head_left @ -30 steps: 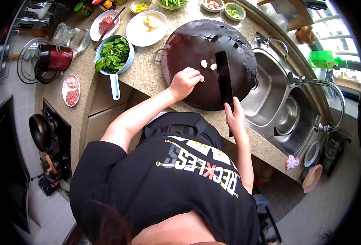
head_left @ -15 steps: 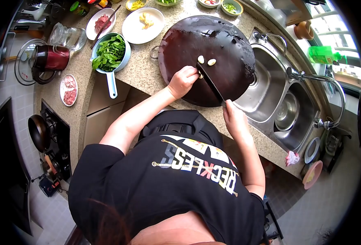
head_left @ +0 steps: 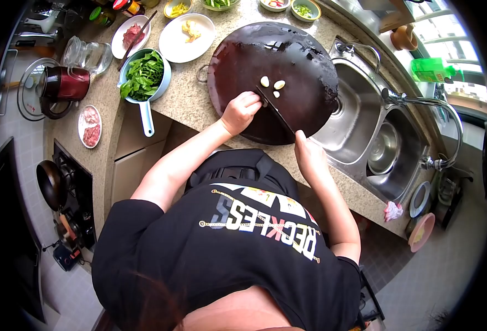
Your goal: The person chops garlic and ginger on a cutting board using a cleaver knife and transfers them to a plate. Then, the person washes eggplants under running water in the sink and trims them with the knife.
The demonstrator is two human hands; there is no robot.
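On the round dark chopping board [head_left: 309,71], my right hand [head_left: 311,156] is closed around the handle of a kitchen knife [head_left: 279,117]. Its dark blade slants up and left, seen nearly edge-on. My left hand [head_left: 242,113] pinches a small pale garlic clove [head_left: 264,103] against the board, at the blade's left side; the fingers partly cover it. Two whole peeled cloves, one at the left [head_left: 264,81] and one at the right [head_left: 279,85], lie beyond the knife. A smaller garlic piece [head_left: 276,94] rests just right of the blade.
Left of the board stand a pale blue handled strainer [head_left: 147,117] of leafy greens, a white plate [head_left: 172,47] with pale slices, and plates of meat. Small bowls [head_left: 309,16] line the back. A double sink [head_left: 348,129] with faucets is on the right.
A small garlic piece now lies right of the blade, where none showed before. The knife has turned more edge-on. My right hand has shifted slightly up and left; my left hand keeps its pinch.
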